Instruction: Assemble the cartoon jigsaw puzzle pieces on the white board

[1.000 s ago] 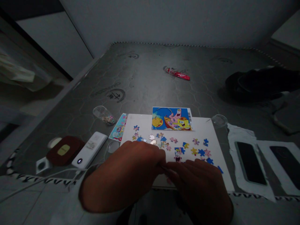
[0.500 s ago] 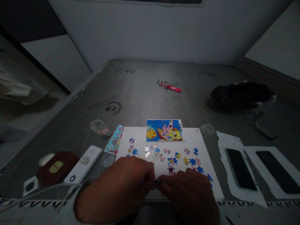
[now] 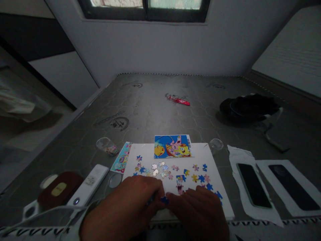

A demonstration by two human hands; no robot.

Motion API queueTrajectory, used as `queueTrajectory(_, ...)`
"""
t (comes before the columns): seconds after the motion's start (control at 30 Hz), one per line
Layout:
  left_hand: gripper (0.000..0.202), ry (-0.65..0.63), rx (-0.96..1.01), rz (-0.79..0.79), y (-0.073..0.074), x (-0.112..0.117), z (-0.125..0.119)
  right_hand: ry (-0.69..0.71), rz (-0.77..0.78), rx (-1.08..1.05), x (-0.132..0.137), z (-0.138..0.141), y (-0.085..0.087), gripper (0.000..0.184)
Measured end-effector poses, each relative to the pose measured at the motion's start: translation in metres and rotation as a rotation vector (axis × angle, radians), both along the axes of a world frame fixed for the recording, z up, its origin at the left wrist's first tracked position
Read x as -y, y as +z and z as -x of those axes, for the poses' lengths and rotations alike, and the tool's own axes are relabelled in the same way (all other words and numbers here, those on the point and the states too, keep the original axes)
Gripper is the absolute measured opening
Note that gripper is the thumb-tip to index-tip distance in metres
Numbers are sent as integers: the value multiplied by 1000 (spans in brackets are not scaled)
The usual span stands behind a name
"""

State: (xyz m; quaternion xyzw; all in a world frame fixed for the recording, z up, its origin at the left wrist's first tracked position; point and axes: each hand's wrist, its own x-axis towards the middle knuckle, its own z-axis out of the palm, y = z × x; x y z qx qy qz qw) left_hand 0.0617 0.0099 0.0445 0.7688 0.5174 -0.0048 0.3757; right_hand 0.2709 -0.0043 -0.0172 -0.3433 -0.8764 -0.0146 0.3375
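My left hand (image 3: 135, 202) and my right hand (image 3: 199, 211) meet over the near edge of a white board (image 3: 140, 148). Between their closed fingertips shows a small blue jigsaw piece (image 3: 164, 200), pinched from both sides; its lower part is hidden. Just beyond my right hand, a few joined pieces (image 3: 179, 184) form a pink cartoon face. Loose jigsaw pieces (image 3: 155, 172) lie scattered across the board. At its far edge rests a picture card (image 3: 173, 146) with a yellow and a pink cartoon figure in a boat.
A clear cup with pieces (image 3: 107, 147) lies at the left, near another card (image 3: 122, 159) and a round lid (image 3: 115, 180). Beside them are a white device (image 3: 89, 184) and a brown case (image 3: 60, 190). A phone (image 3: 254, 185) lies right; a black bag (image 3: 250, 108) sits farther back.
The view has tilted upward, so the window now shows and the table sits lower. Both hands stay together at the blue jigsaw piece, which now shows more clearly between the fingertips.
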Motion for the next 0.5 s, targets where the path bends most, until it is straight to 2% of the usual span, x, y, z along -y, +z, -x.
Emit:
queueTrajectory(0.17, 12, -12, 49, -18, -9, -2, 5, 33, 22, -3, -3, -6, 2, 19)
queueTrajectory(0.5, 9, -23, -15, -56, -1, -6, 0, 18, 31, 13, -4, -4, -4, 26)
